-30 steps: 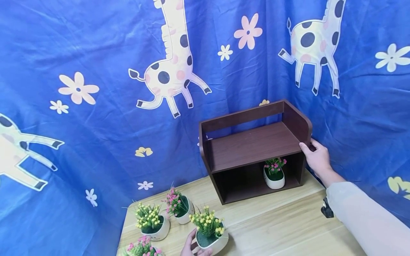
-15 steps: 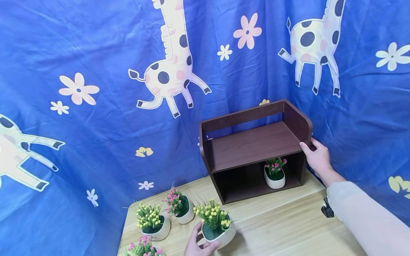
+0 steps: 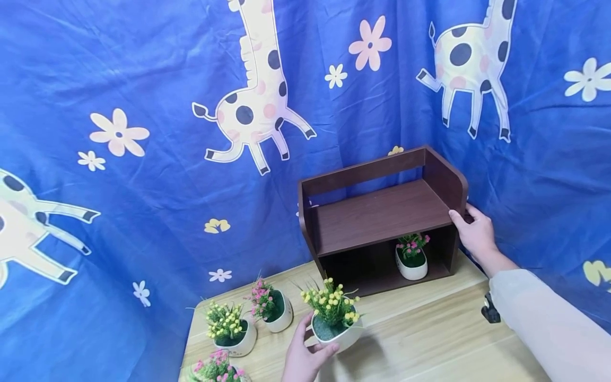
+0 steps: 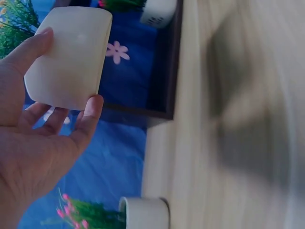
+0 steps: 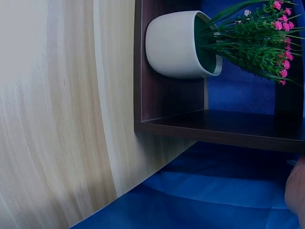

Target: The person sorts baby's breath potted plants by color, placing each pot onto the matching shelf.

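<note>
A white pot with yellow flowers (image 3: 345, 337) is held by my left hand (image 3: 306, 354), thumb on one side and fingers round the other. In the left wrist view the pot's pale wall (image 4: 71, 57) sits between thumb and fingertips, above the wooden table. My right hand (image 3: 476, 233) grips the right side panel of a dark brown two-tier shelf (image 3: 377, 215), thumb on its front edge. On the shelf's lower level, toward the right, stands a white pot with pink flowers (image 3: 413, 268); the right wrist view shows this pot (image 5: 174, 45) upright on the lower board.
Left on the table (image 3: 429, 329) stand a yellow-flowered pot (image 3: 243, 342), a pink-flowered pot (image 3: 281, 315) and another pink-flowered plant (image 3: 217, 369), cut by the frame. A small black object (image 3: 490, 310) lies near the right sleeve. Blue giraffe-print cloth (image 3: 157, 201) hangs behind.
My left hand has carried the yellow-flowered pot up and to the right, nearer the shelf, so it now overlaps the shelf's lower left corner. The right hand keeps its grip on the shelf.
</note>
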